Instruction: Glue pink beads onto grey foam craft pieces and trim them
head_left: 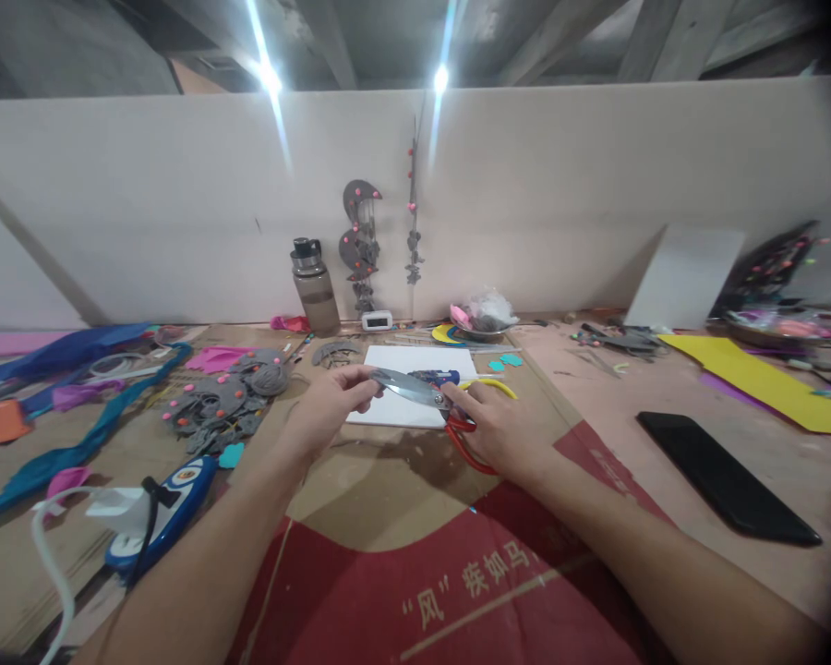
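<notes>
Short of table's [560, 362] back edge, right hand [486, 417] grips scissors [415, 389]; left hand [339, 399] at blade tip [385, 377], grasp unclear. Keep fingertips [366, 376] clear.

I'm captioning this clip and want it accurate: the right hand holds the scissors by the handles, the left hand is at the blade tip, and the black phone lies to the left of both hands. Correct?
Not quite: the head view shows the black phone to the right of both hands. The right hand holds the scissors by the handles, and the left hand is at the blade tip.
</notes>
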Demonstrator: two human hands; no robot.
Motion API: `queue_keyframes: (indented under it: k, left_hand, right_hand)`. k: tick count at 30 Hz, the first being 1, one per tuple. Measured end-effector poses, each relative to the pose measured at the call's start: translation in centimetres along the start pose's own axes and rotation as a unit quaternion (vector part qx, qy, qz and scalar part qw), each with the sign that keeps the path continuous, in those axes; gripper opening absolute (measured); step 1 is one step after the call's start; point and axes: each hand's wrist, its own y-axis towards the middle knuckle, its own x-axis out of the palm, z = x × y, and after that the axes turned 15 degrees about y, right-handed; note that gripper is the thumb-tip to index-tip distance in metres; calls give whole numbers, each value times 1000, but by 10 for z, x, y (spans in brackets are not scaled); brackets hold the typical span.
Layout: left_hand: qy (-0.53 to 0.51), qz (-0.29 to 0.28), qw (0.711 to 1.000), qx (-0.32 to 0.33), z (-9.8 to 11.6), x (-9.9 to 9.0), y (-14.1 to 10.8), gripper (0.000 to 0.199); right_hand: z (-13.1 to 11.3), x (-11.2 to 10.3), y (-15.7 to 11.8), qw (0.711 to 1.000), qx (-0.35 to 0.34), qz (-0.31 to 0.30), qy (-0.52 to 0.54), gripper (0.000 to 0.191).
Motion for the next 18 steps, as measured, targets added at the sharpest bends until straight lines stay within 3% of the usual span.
queue_keyframes:
  k: [18]
  left_hand:
    - [-48,-30,998,-25,-1,0,1,18]
  right_hand:
    - [5,0,0,1000,-18,-8,7,42]
